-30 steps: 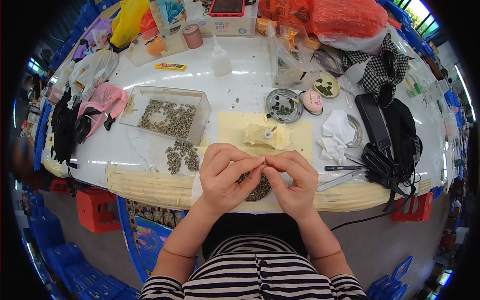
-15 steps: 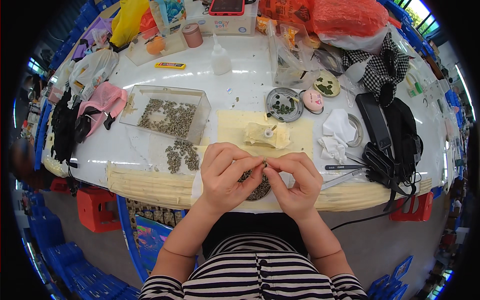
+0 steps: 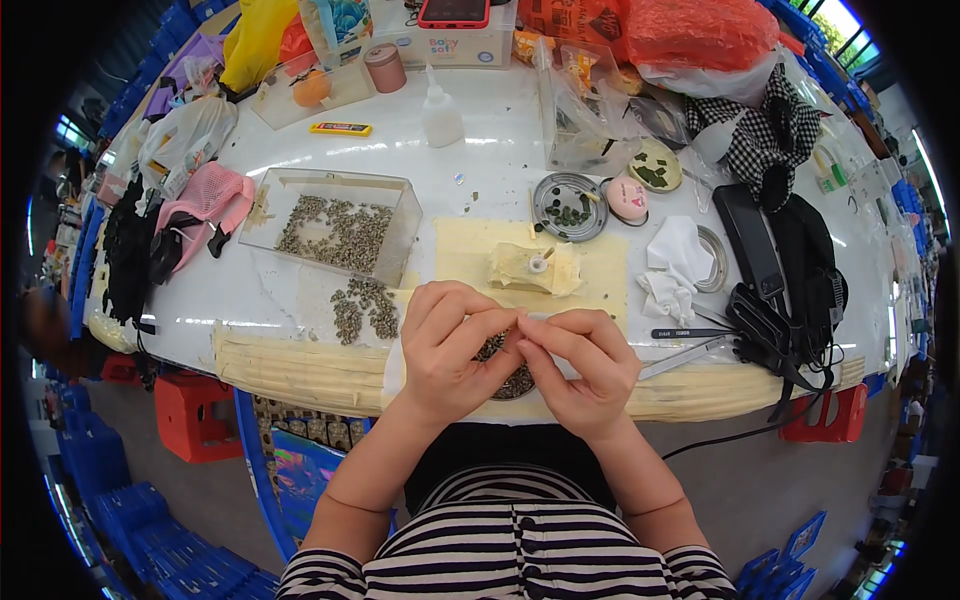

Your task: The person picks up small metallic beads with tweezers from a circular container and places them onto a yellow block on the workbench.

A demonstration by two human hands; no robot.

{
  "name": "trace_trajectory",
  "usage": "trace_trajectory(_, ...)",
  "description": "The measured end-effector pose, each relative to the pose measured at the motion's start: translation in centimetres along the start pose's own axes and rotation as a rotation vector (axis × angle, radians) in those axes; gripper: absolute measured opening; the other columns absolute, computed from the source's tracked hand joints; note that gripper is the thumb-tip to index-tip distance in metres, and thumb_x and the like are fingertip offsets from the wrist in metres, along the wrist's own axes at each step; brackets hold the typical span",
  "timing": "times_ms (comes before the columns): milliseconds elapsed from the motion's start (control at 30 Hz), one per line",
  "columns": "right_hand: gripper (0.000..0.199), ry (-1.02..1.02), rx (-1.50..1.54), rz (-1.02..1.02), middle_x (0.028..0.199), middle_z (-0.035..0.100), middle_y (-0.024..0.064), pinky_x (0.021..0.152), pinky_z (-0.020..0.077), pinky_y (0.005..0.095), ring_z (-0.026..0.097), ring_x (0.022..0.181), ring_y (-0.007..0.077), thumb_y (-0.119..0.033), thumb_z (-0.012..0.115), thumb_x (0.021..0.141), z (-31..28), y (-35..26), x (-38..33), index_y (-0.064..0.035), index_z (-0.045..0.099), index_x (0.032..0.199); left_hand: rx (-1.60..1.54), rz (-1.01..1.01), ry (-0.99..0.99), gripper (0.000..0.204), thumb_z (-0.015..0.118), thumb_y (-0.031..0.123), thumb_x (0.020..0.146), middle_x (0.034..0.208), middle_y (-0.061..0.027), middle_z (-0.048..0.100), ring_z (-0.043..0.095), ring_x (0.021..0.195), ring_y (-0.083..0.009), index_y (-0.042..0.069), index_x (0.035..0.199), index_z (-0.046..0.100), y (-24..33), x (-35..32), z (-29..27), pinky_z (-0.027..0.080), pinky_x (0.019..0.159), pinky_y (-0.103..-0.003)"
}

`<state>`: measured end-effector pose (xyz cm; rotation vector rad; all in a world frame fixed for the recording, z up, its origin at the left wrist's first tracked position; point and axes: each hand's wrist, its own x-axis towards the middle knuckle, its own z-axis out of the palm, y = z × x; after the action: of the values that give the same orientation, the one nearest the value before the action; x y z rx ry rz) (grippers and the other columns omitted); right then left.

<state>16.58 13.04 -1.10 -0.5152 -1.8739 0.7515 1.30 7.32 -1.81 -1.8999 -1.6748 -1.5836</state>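
My left hand (image 3: 450,350) and my right hand (image 3: 585,370) meet at the fingertips above the table's near edge. Both are closed in a pinch, and whatever they hold is too small or too hidden to name. Beneath them, partly covered, lies a round heap of small metallic parts (image 3: 515,384). Just beyond the hands a tape-wrapped block (image 3: 530,270) with a white tube-like piece on top rests on a yellowish sheet (image 3: 460,245). To the left, a clear plastic box (image 3: 405,225) contains many small metallic parts, and two loose piles of similar parts (image 3: 348,318) lie in front of it.
Farther back stand a white squeeze bottle (image 3: 441,118) and a yellow cutter knife (image 3: 341,129). At right are a round tin (image 3: 570,235) with dark green pieces, white cloth (image 3: 677,255), tweezers (image 3: 685,333) and a black bag (image 3: 800,270). A pink mesh cap (image 3: 210,205) lies left.
My fingertips have drawn closer together, and my right hand has shifted slightly left. The small piece glimpsed between them earlier is now hidden.
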Motion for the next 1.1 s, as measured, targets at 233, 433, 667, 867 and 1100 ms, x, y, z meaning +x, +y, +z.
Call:
trace_trajectory(233,0.022,0.007,0.017,0.118,0.088,0.068,0.0092,0.064,0.0537,0.0262,0.067,0.073,0.0157,0.003,0.078,0.081,-0.08,0.35,0.14,-0.0003,0.076,0.103,-0.019,0.002,0.024,0.026,0.081,0.002,0.063,0.08,-0.0008,0.064,0.059,0.077,-0.0224,0.009,0.088,0.075,0.14,0.12,0.0,0.046,0.068,-0.034)
trace_trajectory(433,0.013,-0.002,0.169,0.275,0.087,0.068,0.0087,0.065,0.0536,0.0255,0.066,0.073,0.0146,0.002,0.077,0.083,-0.11,0.77,-0.13,0.002,0.074,0.096,0.002,0.043,0.012,0.028,0.081,0.002,0.063,0.081,0.0001,0.065,0.059,0.077,-0.0217,0.01,0.089,0.075,0.04,0.0,0.17,0.046,0.068,-0.034)
trace_trajectory(667,0.013,0.022,0.104,0.199,0.084,0.067,0.008,0.063,0.0526,0.0259,0.065,0.07,0.0155,0.003,0.079,0.08,-0.15,0.67,-0.1,0.0006,0.074,0.092,0.03,0.052,0.013,0.029,0.081,0.002,0.061,0.08,0.0001,0.064,0.059,0.078,-0.0221,0.01,0.088,0.074,0.09,-0.07,0.24,0.046,0.068,-0.035)
trace_trajectory(867,0.014,0.043,-0.043,0.051,0.082,0.067,0.0079,0.061,0.0522,0.0275,0.066,0.069,0.0172,0.004,0.079,0.078,0.04,0.21,0.18,-0.0007,0.073,0.09,0.059,0.063,0.006,0.029,0.081,0.004,0.061,0.081,-0.0002,0.063,0.059,0.079,-0.0225,0.009,0.088,0.073,0.08,-0.16,0.34,0.046,0.069,-0.035)
trace_trajectory(1100,0.01,0.005,0.015,0.167,0.081,0.066,0.0087,0.062,0.053,0.0269,0.065,0.068,0.0168,0.003,0.076,0.083,-0.14,0.41,0.08,0.0004,0.069,0.089,0.086,0.086,-0.013,0.028,0.081,0.006,0.061,0.082,0.0,0.063,0.059,0.079,-0.0226,0.01,0.087,0.072,0.11,-0.24,0.45,0.045,0.069,-0.036)
